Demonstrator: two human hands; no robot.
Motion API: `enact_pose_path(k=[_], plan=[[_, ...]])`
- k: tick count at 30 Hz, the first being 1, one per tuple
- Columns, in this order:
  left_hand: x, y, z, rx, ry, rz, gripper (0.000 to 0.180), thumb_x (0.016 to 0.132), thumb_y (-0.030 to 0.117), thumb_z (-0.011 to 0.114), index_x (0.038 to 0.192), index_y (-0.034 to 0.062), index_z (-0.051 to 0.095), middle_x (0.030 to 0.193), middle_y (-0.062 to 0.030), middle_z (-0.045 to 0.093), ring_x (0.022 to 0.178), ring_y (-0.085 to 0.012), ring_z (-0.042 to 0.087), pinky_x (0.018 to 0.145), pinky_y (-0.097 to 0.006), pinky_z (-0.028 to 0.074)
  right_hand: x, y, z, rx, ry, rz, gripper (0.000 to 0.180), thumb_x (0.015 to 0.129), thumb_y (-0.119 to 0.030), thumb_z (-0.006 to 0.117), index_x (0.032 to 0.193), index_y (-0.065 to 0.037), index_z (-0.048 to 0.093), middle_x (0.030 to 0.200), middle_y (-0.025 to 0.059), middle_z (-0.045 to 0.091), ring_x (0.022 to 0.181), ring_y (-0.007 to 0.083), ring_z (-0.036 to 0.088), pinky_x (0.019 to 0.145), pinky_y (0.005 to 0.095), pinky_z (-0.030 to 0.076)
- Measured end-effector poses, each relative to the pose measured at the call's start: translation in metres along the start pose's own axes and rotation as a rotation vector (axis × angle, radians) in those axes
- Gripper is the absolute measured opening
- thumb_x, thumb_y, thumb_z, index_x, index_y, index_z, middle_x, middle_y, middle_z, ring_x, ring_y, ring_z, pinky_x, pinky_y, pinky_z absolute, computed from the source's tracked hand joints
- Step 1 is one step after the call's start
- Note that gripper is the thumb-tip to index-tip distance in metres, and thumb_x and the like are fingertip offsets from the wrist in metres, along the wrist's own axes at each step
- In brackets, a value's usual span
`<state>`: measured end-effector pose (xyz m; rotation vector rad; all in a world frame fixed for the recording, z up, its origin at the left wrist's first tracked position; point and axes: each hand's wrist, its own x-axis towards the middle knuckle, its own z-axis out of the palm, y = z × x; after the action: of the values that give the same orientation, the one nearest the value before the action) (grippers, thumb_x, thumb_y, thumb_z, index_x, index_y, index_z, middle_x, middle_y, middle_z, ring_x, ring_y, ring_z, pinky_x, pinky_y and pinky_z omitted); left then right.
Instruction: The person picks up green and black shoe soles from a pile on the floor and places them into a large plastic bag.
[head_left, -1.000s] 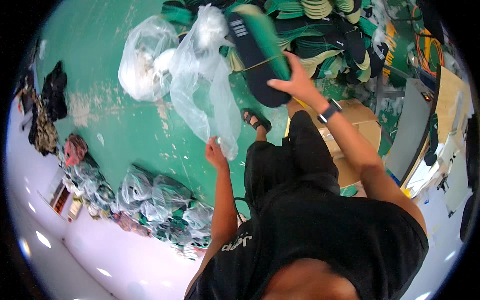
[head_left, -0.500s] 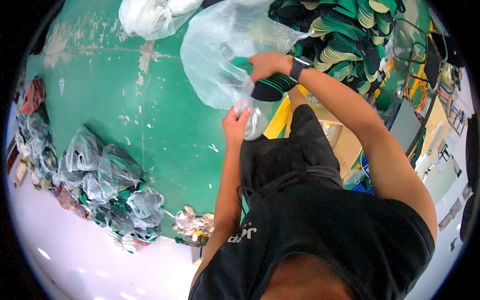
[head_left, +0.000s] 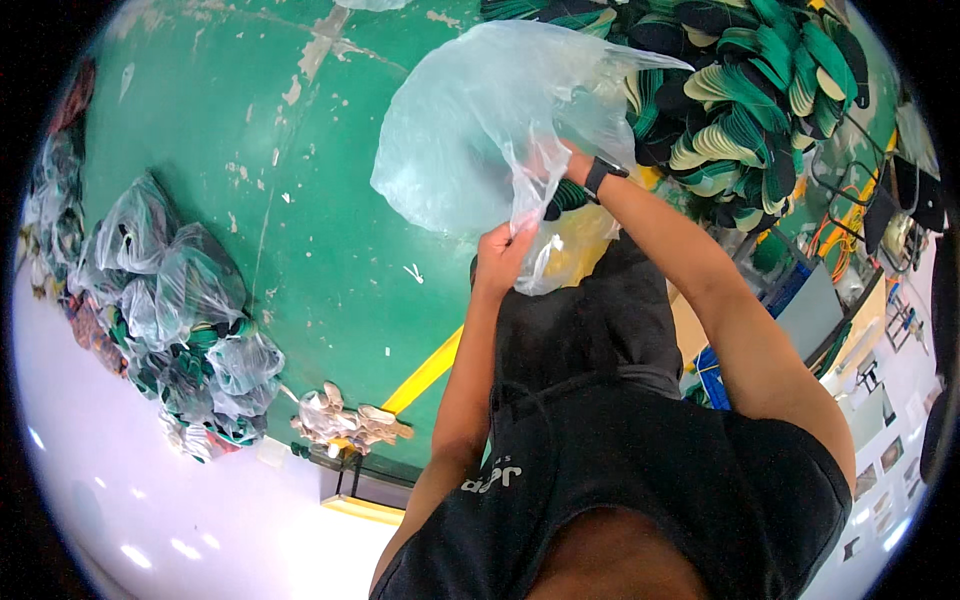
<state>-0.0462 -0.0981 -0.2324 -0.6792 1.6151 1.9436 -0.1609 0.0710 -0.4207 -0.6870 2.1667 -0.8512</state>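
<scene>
A large clear plastic bag hangs in front of me, puffed out toward the far side. My left hand pinches its gathered edge, with the fingers closed on the film. My right hand, with a dark watch on the wrist, reaches into the bag and is partly veiled by the plastic. In it is a stack of black and green insoles, mostly hidden behind the film and the wrist. A loose part of the bag hangs below the hands, over my dark trousers.
A big heap of black, green and cream insoles lies at the far right. Filled clear bags are piled on the left. Yellow tape marks the green floor. A metal-framed chair and cables lie farther right.
My right hand has carried the insole stack into the bag, under the film. The left hand keeps hold of the edge. My view has shifted, and the white bag at the top has mostly left it.
</scene>
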Motion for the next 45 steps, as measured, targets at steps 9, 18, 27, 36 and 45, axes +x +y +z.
enact_pose_path(k=[9, 18, 27, 36, 45], plan=[[-0.024, -0.009, -0.027, -0.011, 0.16, -0.035, 0.032, 0.094, 0.022, 0.048, 0.116, 0.0024, 0.06, 0.061, 0.0111, 0.038, 0.055, -0.0018, 0.034, 0.049, -0.02, 0.028, 0.048, -0.112, -0.083, -0.112, -0.041, 0.251, 0.075, 0.069, -0.051, 0.066, 0.117, 0.004, 0.049, 0.104, 0.0294, 0.055, 0.1, 0.0383, 0.055, 0.082, 0.0457, 0.044], [0.076, 0.009, -0.048, -0.08, 0.578, -0.068, 0.042, 0.095, 0.038, 0.044, 0.113, 0.0027, 0.059, 0.066, 0.0029, 0.039, 0.055, -0.0058, 0.036, 0.045, -0.023, 0.029, -0.074, -0.028, 0.012, 0.099, -0.41, 0.109, 0.048, 0.082, -0.048, 0.054, 0.099, -0.005, 0.063, 0.085, 0.0172, 0.064, 0.078, 0.0367, 0.06, 0.073, 0.0447, 0.047], [0.08, -0.009, -0.037, 0.236, 0.512, -0.17, 0.042, 0.08, 0.007, 0.066, 0.119, 0.0021, 0.053, 0.073, 0.0012, 0.048, 0.058, -0.0064, 0.04, 0.047, -0.023, 0.032, -0.193, 0.183, -0.152, 0.672, 1.174, 0.862, 0.057, 0.083, -0.051, 0.055, 0.071, 0.004, 0.053, 0.069, 0.0197, 0.056, 0.065, 0.0322, 0.055, 0.06, 0.0412, 0.042], [0.042, -0.034, -0.015, 0.393, 0.614, -0.484, 0.028, 0.077, 0.008, 0.066, 0.101, 0.0015, 0.054, 0.081, -0.0032, 0.056, 0.069, -0.0098, 0.052, 0.055, -0.024, 0.04, -0.136, 0.265, -0.278, 1.799, 1.478, 1.134, 0.106, 0.076, -0.078, 0.036, 0.144, -0.004, 0.002, 0.149, 0.0171, 0.012, 0.134, 0.036, 0.02, 0.106, 0.054, 0.023], [0.045, -0.039, 0.003, 0.474, 0.779, -0.385, 0.021, 0.083, 0.016, 0.056, 0.089, -0.0033, 0.055, 0.075, -0.0039, 0.052, 0.067, -0.0132, 0.048, 0.056, -0.028, 0.039, -0.146, 0.268, -0.307, 1.963, 1.523, 0.955, 0.089, 0.068, -0.067, 0.061, 0.137, -0.02, 0.033, 0.128, 0.0074, 0.04, 0.1, 0.0282, 0.041, 0.092, 0.0389, 0.033]])
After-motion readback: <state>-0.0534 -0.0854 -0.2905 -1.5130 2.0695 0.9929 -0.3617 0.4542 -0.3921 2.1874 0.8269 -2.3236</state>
